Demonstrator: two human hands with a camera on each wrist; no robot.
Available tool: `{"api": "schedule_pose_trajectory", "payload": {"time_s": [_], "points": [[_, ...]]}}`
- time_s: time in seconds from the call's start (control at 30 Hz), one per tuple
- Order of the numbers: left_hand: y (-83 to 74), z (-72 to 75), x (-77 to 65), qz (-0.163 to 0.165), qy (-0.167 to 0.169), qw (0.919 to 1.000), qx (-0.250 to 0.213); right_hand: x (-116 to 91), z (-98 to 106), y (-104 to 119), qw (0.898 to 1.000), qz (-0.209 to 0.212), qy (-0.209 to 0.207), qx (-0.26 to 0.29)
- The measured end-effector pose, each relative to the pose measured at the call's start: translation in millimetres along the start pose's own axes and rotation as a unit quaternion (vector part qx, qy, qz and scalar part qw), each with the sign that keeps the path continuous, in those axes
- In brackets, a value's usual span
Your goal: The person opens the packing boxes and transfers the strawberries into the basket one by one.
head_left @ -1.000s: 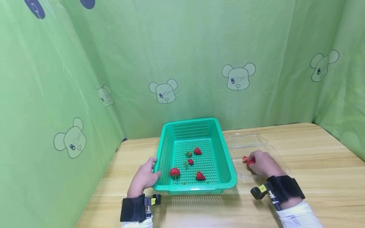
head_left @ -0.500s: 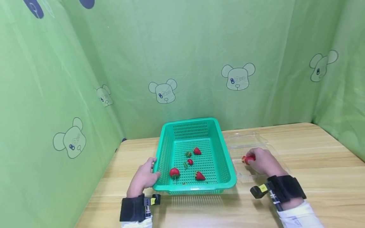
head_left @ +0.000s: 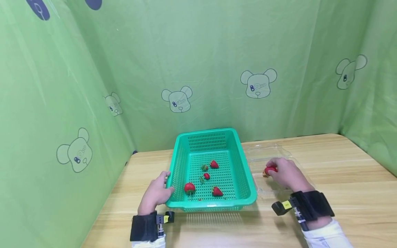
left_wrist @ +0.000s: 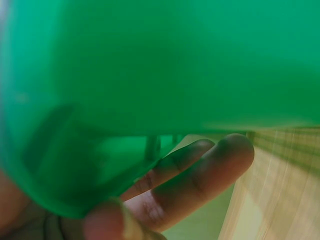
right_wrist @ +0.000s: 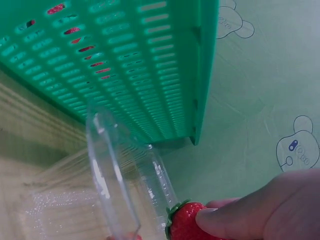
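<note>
My left hand (head_left: 156,193) holds the near left corner of the green plastic basket (head_left: 255,193), its thumb at the rim. In the left wrist view the fingers (left_wrist: 200,175) reach beneath the basket's edge. Several strawberries (head_left: 217,191) lie spread over the perforated floor of the basket. My right hand (head_left: 286,174) pinches a strawberry (right_wrist: 185,222) between thumb and fingertips, low over a clear plastic clamshell box (head_left: 263,187). Its leafy green cap faces away from the thumb in the right wrist view. Behind the clear wall shows a sliver of another red thing (right_wrist: 131,237), mostly cut off.
The box's raised clear lid (head_left: 262,151) stretches toward the back, close beside the basket's right side. Both stand on a wooden table (head_left: 350,186). A green curtain (head_left: 214,69) with bear-head prints surrounds the table at the back and sides.
My right hand has shifted slightly up and left within the box area, and the strawberry in its fingers has turned. The left hand and the basket stay where they were.
</note>
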State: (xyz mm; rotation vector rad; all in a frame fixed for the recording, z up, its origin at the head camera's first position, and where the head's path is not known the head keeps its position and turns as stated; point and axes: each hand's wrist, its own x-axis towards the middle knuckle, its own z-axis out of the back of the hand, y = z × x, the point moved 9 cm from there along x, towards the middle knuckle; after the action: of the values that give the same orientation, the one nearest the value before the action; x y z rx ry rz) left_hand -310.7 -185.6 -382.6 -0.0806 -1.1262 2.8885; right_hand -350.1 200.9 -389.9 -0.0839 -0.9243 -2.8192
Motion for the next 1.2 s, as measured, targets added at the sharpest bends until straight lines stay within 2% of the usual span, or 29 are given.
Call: {"api": "schedule_pose_trajectory", "payload": {"time_s": [0.77, 1.2], "points": [[-0.2, -0.4, -1.0, -0.004, 0.000, 1.0000, 0.008, -7.4, 19.5, 23.3, 0.998, 0.040, -0.046, -0.016], [0.4, -0.7, -0.4, -0.005, -0.001, 1.0000, 0.008, -11.5, 22.4, 38.6, 0.998, 0.040, -0.036, 0.020]]}}
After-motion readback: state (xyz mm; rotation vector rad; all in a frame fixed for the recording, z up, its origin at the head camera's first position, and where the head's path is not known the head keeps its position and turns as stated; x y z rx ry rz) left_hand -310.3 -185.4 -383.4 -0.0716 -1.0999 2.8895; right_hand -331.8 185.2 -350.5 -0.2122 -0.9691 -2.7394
